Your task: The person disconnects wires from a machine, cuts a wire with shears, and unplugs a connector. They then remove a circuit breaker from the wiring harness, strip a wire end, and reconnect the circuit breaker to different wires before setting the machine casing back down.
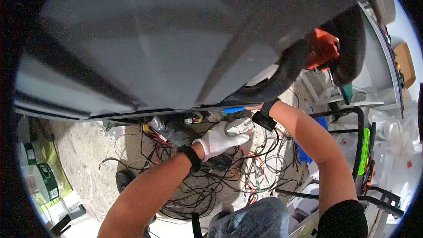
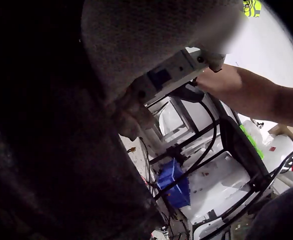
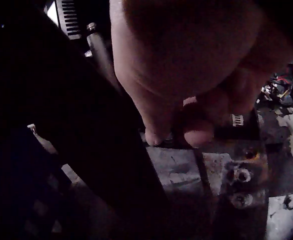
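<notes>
My left hand (image 1: 218, 140), in a white glove, grips a pale boxy device (image 1: 239, 126) below the edge of a large dark panel (image 1: 167, 44). The left wrist view shows the device (image 2: 172, 75) close up beneath the gloved fingers (image 2: 151, 40). My bare right hand (image 1: 253, 107) is mostly hidden behind the panel edge, near a blue piece (image 1: 234, 110). In the right wrist view that hand (image 3: 186, 55) points its bent fingertips down at a dark metal part (image 3: 174, 167); shadow hides whether they pinch anything.
Tangled black and red cables (image 1: 194, 194) cover the floor under my hands. To the right are a black tubular frame (image 1: 359, 150) with a green strip (image 1: 364, 151) and a blue bin (image 2: 174, 185). Green round containers (image 1: 46, 180) stand at the far left.
</notes>
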{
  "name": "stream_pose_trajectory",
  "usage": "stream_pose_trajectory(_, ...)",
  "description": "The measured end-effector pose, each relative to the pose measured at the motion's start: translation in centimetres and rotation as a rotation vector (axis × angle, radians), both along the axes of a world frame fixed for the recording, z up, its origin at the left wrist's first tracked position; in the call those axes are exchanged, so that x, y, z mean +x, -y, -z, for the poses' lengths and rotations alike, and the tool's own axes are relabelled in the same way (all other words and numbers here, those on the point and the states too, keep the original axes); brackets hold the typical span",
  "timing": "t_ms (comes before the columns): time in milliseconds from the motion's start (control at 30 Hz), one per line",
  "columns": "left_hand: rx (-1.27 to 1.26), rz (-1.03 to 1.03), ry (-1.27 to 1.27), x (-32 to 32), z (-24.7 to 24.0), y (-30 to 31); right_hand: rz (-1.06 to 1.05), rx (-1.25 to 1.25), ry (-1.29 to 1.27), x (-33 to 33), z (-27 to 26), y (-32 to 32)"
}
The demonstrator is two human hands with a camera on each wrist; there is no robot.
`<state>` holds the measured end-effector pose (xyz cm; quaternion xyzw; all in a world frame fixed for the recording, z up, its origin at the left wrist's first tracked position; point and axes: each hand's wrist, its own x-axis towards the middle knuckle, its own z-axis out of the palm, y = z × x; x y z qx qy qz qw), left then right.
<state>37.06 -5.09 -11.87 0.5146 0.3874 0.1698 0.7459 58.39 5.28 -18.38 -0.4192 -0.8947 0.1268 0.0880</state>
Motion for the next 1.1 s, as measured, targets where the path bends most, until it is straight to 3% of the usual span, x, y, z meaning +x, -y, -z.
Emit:
stream_pose_trajectory(133, 0.008, -0.010, 0.094, 0.6, 1.4, 0.2, -0.073, 0.160, -0.102, 0.8, -2.8, 0.8)
stream_pose_trajectory(200, 0.026, -0.042, 0.086, 0.7, 1.3, 0.6, 0.339, -0.278, -0.140, 1.4, -5.1, 1.8)
stream_pose_trajectory(233, 0.040, -0.053, 0.034, 0.6, 1.2, 0.6, 0.649, -0.426, -0.421, 1.9, -4.9, 2.4)
stream_pose_trajectory(267, 0.054, -0.064, -0.017, 0.5, 1.1, 0.5, 0.670, -0.416, -0.435, 2.7, -4.4, 2.7)
stream_pose_trajectory(300, 0.116, -0.024, -0.182, 0.3, 0.2, 0.3, 0.801, -0.445, -0.609, 3.4, -3.6, 3.1)
stream_pose_trajectory(367, 0.084, -0.015, -0.073, 0.6, 2.3, 0.4, 0.979, -0.598, -0.935, 4.1, -1.9, 3.4)
stream_pose_trajectory(400, 0.036, -0.029, 0.043, 0.7, 2.5, 0.4, 0.886, -0.718, -0.900, 4.1, -1.4, 3.3)
stream_pose_trajectory(467, 0.058, -0.001, -0.014, 0.6, 2.7, 0.4, 0.887, -1.009, -1.018, 3.3, -0.1, 3.5)
stream_pose_trajectory(600, -0.005, -0.034, -0.006, 0.8, 2.3, 0.5, 0.890, -1.165, -0.971, 3.0, -0.1, 2.9)
stream_pose_trajectory(700, -0.018, -0.042, 0.012, 0.4, 2.4, 0.5, 0.862, -1.284, -1.133, 2.9, -0.6, 3.1)
stream_pose_trajectory(800, -0.029, -0.002, 0.012, 0.3, 1.8, 0.0, 0.905, -1.294, -1.196, 2.4, -1.5, 4.5)
stream_pose_trajectory(867, 0.116, 0.122, -0.046, -0.2, 1.5, -0.7, 0.903, -1.276, -1.222, 2.6, -1.1, 5.2)
stream_pose_trajectory(933, 0.202, 0.227, -0.121, -0.4, -1.5, -1.9, 1.175, -1.024, -1.450, 2.6, 0.1, 6.7)
stream_pose_trajectory(967, 0.286, 0.324, -0.190, -0.6, -2.5, -2.3, 1.246, -1.017, -1.660, 2.8, 0.3, 7.9)
stream_pose_trajectory(1000, 0.083, 0.350, -0.058, -1.3, -0.1, -3.0, 1.256, -1.013, -1.677, 3.9, 2.2, 9.5)
stream_pose_trajectory(1067, -0.214, 0.129, -0.055, -1.7, -2.0, -3.9, 1.140, -0.954, -1.764, 6.4, 9.4, 13.8)
stream_pose_trajectory(1100, -0.149, 0.089, -0.121, -1.9, -1.5, -4.6, 1.160, -0.950, -1.779, 6.9, 11.9, 15.4)
